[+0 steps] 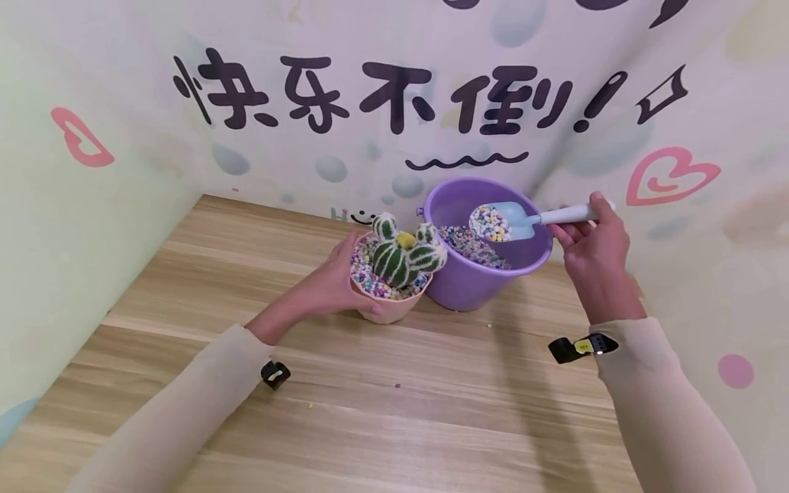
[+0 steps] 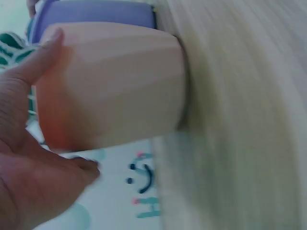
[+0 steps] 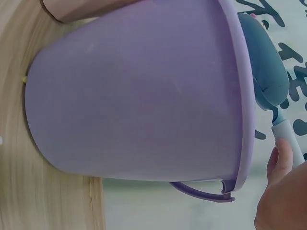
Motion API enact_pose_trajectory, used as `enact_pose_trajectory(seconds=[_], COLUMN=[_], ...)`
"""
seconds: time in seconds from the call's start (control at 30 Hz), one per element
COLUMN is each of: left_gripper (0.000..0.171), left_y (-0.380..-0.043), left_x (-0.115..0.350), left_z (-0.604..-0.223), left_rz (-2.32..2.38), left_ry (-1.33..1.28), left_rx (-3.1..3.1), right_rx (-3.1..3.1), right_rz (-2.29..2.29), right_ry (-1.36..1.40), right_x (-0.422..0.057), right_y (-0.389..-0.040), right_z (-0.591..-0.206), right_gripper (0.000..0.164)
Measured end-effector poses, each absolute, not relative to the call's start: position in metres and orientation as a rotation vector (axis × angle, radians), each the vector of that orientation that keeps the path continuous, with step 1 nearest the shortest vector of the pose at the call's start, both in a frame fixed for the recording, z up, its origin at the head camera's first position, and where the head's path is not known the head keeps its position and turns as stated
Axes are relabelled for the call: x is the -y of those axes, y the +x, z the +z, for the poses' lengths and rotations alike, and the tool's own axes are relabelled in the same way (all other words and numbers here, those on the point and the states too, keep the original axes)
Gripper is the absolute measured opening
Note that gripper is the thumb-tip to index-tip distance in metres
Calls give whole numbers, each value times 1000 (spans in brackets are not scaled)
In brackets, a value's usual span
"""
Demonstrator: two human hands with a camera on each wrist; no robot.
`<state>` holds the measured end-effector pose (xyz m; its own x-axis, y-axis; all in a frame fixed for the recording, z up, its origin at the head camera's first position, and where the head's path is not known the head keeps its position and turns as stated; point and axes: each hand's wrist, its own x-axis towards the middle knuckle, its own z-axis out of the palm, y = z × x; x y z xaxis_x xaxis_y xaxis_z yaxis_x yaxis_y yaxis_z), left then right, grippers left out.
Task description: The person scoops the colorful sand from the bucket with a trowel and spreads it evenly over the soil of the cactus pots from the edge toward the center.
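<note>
My left hand (image 1: 335, 277) is curled round the side of a pale pink flower pot (image 1: 385, 311), the thumb across its front near the rim. A green-and-white cactus (image 1: 394, 263) with a yellow top stands in the pot among colourful pebbles (image 1: 364, 274). The right hand (image 1: 594, 239) grips the white handle of a small light-blue shovel (image 1: 522, 220). Its blade carries a heap of multicoloured pebbles (image 1: 490, 222) over the mouth of a purple bucket (image 1: 462, 291). More pebbles (image 1: 471, 248) lie inside the bucket. In the right wrist view the shovel's blue underside (image 3: 264, 57) shows above the bucket's rim.
Pot and bucket stand side by side on a wood-grain tabletop (image 1: 370, 438), close to a printed backdrop (image 1: 370, 41) with black lettering. The bucket's purple handle (image 3: 199, 192) hangs at its side. A few stray pebbles (image 1: 397, 385) lie on the tabletop.
</note>
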<state>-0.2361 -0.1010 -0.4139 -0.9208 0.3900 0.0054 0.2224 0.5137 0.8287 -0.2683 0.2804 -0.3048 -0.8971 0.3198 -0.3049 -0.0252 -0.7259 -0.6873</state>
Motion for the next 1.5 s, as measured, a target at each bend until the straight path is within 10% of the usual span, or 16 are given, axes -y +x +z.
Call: enact_pose_trajectory(seconds=[1.5], left_gripper=[128], left_y=[-211], left_x=[89], left_z=[-425], left_rz=[1504], left_ry=[363], left_rx=[-2688], right_rx=[936], right_rz=[2903], right_ry=[-499], right_x=[-258], right_y=[-205], right_z=[-337], right_gripper=[26])
